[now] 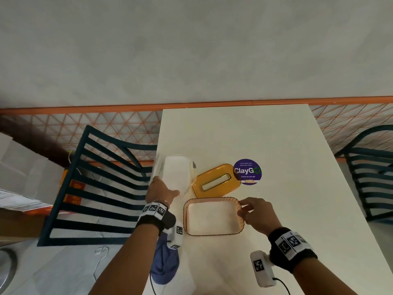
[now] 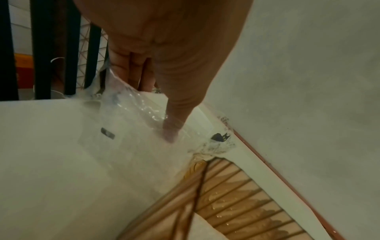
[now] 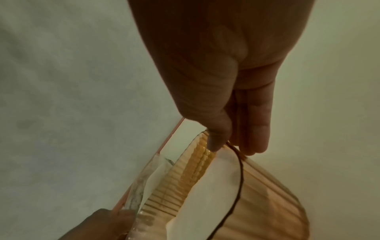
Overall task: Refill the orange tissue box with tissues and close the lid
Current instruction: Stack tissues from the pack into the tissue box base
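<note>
The left hand [image 1: 161,190] grips the near end of a plastic-wrapped tissue pack [image 1: 176,174]. Right of it lies the slotted orange lid [image 1: 215,180]. The open orange tissue box [image 1: 213,216] sits between the hands, its rim pinched by the right hand [image 1: 256,213].
</note>
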